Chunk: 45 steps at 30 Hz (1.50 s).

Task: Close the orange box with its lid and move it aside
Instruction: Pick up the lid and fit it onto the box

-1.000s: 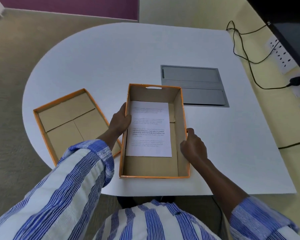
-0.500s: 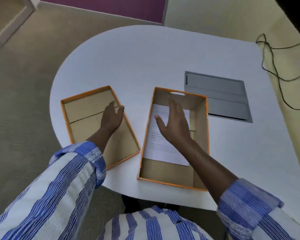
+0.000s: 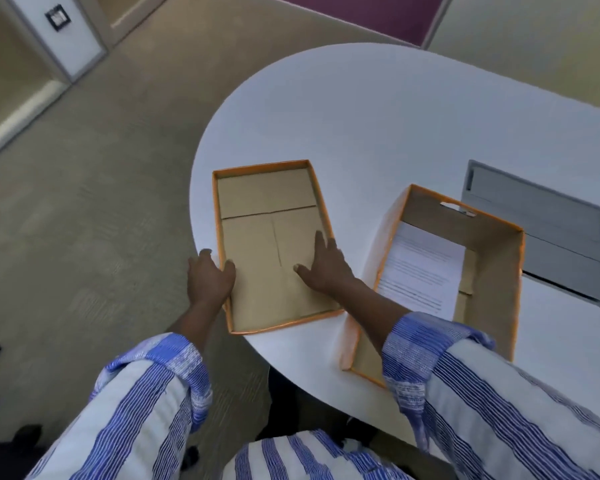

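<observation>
A: Landmark?
B: The orange box. It sits open on the white table, near the table's front edge, brown cardboard inside, a slot handle cut in its far wall.
A: Contents?
B: One printed sheet of paper lying flat on the bottom, toward the box's far end.
A: Lid?
B: The lid is to the left of the box, apart from it, lying upside down with its brown inside up and orange rim showing. Its near-left corner pokes past the table's curved edge.
A: Hands?
B: Both on the lid, none on the box. Left hand is at the lid's left rim, the side far from the box: thumb hooked inside over the rim, the other fingers curled outside. A narrow pinch on the wall. Right hand lies flat on the lid's inner floor by the rim nearest the box, fingers spread wide, holding nothing.
A: Anything else?
B: A grey hatch panel set into the tabletop just right of the box, behind it. Striped blue-white sleeves on both arms; the right forearm crosses over the box's near-left corner.
</observation>
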Tool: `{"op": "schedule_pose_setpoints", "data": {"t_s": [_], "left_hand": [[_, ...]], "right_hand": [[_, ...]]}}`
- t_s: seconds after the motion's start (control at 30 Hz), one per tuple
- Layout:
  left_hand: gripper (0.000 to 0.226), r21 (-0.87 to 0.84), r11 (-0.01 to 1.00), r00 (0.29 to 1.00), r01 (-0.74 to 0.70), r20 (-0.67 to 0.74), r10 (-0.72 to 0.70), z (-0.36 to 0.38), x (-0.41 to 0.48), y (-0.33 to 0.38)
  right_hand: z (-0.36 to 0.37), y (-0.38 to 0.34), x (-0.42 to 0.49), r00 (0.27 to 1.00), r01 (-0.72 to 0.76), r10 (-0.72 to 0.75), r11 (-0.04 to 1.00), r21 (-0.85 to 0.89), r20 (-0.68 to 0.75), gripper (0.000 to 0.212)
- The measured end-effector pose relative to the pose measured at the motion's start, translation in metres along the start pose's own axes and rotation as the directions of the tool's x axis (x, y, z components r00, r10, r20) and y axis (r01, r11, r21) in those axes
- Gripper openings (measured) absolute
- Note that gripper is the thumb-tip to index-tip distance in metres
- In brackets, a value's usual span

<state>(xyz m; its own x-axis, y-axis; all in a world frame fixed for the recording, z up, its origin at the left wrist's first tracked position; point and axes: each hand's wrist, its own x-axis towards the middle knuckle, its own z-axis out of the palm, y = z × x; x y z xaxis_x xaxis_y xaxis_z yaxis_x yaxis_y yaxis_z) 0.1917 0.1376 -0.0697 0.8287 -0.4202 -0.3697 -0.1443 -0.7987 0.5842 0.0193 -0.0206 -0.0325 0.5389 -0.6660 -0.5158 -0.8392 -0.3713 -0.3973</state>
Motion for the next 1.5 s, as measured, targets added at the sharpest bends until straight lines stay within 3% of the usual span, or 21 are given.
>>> {"op": "schedule_pose_setpoints", "data": {"t_s": [0.2, 0.3, 0.53, 0.7, 0.8, 0.9, 1.03, 1.23, 1.37, 1.4, 1.5], "left_hand": [[0.024, -0.026, 0.999, 0.994, 0.030, 0.109, -0.027, 0.010, -0.007, -0.024], [0.017, -0.077, 0.997, 0.991, 0.023, 0.136, -0.012, 0.005, -0.008, -0.021], [0.013, -0.366, 0.931, 0.989, 0.005, 0.138, 0.049, -0.043, -0.008, 0.036], [0.032, -0.558, 0.829, 0.988, -0.030, 0.108, 0.109, -0.069, -0.026, 0.087], [0.037, -0.630, 0.775, 0.976, -0.050, 0.132, 0.171, -0.070, -0.043, 0.119], [0.044, -0.692, 0.721, 0.964, 0.017, 0.203, 0.172, -0.067, -0.058, 0.146], [0.048, -0.712, 0.702, 0.930, 0.027, 0.275, 0.243, -0.055, -0.076, 0.164], [0.033, -0.640, 0.767, 0.967, 0.045, 0.221, 0.128, -0.025, -0.086, 0.161], [0.064, -0.545, 0.825, 0.961, 0.150, 0.276, 0.008, -0.005, -0.091, 0.160], [0.063, -0.545, 0.820, 0.947, 0.176, 0.322, 0.011, -0.001, -0.093, 0.162], [0.028, -0.575, 0.800, 0.921, 0.169, 0.380, 0.079, 0.009, -0.101, 0.173]], "right_hand": [[0.018, 0.009, 0.010, 0.997, -0.051, 0.054, 0.997, -0.062, 0.054, 0.099], [0.014, 0.002, 0.006, 0.998, -0.016, 0.020, 0.997, -0.076, 0.057, 0.097], [-0.013, -0.054, -0.038, 0.936, 0.343, -0.339, 0.939, 0.036, -0.093, 0.069], [-0.053, -0.094, -0.068, 0.939, 0.343, -0.315, 0.885, 0.314, -0.137, 0.059], [-0.076, -0.099, -0.079, 0.944, 0.330, -0.292, 0.863, 0.382, -0.155, 0.049], [-0.093, -0.086, -0.084, 0.954, 0.281, -0.204, 0.860, 0.427, -0.218, 0.040], [-0.112, -0.058, -0.084, 0.957, 0.226, -0.094, 0.838, 0.497, -0.276, 0.025], [-0.160, -0.017, -0.106, 0.965, 0.192, 0.040, 0.556, 0.809, -0.257, 0.011], [-0.183, 0.027, -0.137, 0.976, 0.155, 0.107, 0.286, 0.946, -0.192, 0.015], [-0.186, 0.040, -0.145, 0.976, 0.152, 0.117, 0.231, 0.961, -0.183, 0.014], [-0.188, 0.079, -0.171, 0.970, 0.172, 0.151, 0.120, 0.978, -0.189, 0.020]]}}
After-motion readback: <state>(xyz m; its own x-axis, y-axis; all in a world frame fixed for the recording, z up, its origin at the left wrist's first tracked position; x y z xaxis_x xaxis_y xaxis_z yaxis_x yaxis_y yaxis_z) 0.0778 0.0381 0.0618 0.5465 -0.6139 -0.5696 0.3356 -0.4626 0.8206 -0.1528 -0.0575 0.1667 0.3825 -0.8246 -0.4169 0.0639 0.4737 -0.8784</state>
